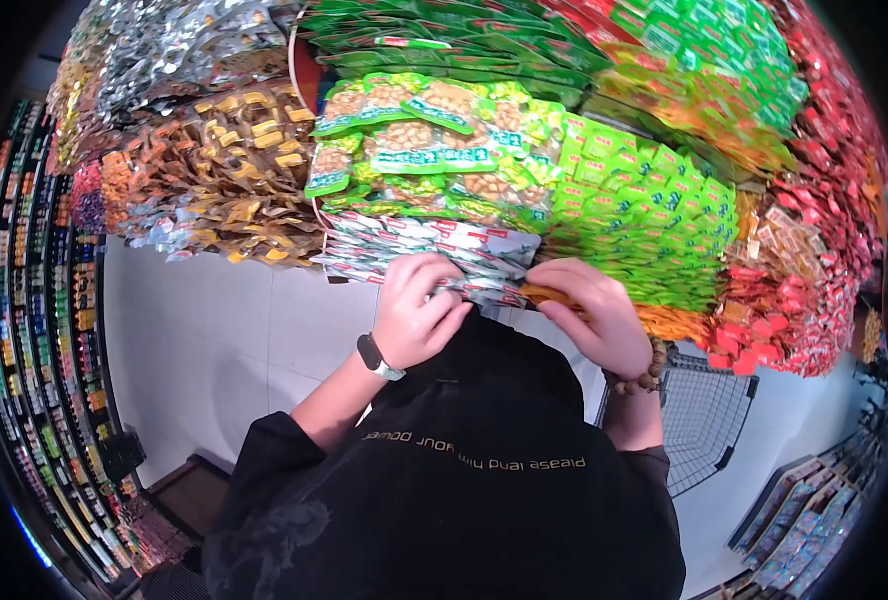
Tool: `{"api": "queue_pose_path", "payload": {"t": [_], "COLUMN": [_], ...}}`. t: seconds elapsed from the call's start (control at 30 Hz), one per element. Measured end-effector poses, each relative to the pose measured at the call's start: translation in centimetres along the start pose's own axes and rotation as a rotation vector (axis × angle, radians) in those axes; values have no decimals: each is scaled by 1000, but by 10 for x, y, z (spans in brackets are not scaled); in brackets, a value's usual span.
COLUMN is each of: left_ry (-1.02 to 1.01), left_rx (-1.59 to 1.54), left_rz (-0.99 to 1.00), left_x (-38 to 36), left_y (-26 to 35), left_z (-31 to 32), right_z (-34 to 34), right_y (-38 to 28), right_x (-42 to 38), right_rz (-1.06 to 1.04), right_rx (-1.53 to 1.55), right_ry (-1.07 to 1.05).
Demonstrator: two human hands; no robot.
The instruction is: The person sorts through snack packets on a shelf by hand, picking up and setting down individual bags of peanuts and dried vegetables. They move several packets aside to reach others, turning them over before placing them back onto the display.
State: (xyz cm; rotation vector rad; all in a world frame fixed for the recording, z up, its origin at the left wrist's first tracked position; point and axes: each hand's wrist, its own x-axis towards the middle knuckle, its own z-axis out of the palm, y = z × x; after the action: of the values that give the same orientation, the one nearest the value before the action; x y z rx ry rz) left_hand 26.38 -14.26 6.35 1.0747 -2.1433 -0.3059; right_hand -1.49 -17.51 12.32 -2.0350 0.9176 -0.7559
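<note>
White snack packets with red print (434,245) stand packed in a row at the near edge of the display. My left hand (424,305), with a watch on its wrist, has its fingers curled over the front of that row, closed on packets there. At the right end of the row is my right hand (599,315), wearing a beaded bracelet. Its fingers and thumb close around the edges of packets, beside a strip of orange packets (676,322). The fingertips of both hands are partly hidden among the wrappers.
Behind the row lie green packets of nuts (439,130), with bright green packets (639,215) to the right. Brown packets (234,170) fill the left, red packets (824,240) the far right. A wire basket (709,405) stands low at right; tall stocked shelves (39,330) line the left.
</note>
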Motion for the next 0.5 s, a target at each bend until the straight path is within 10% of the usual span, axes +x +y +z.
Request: {"api": "queue_pose_path", "payload": {"t": [0.33,0.5], "left_ry": [-71,-54], "left_rx": [362,340], "left_rz": [59,73], "left_x": [-4,1], "left_y": [-16,-16], "left_z": [44,43], "right_z": [16,22], "right_y": [50,65], "right_x": [-139,-137], "right_rz": [229,360], "right_rx": [-575,-685], "right_ry": [842,663]}}
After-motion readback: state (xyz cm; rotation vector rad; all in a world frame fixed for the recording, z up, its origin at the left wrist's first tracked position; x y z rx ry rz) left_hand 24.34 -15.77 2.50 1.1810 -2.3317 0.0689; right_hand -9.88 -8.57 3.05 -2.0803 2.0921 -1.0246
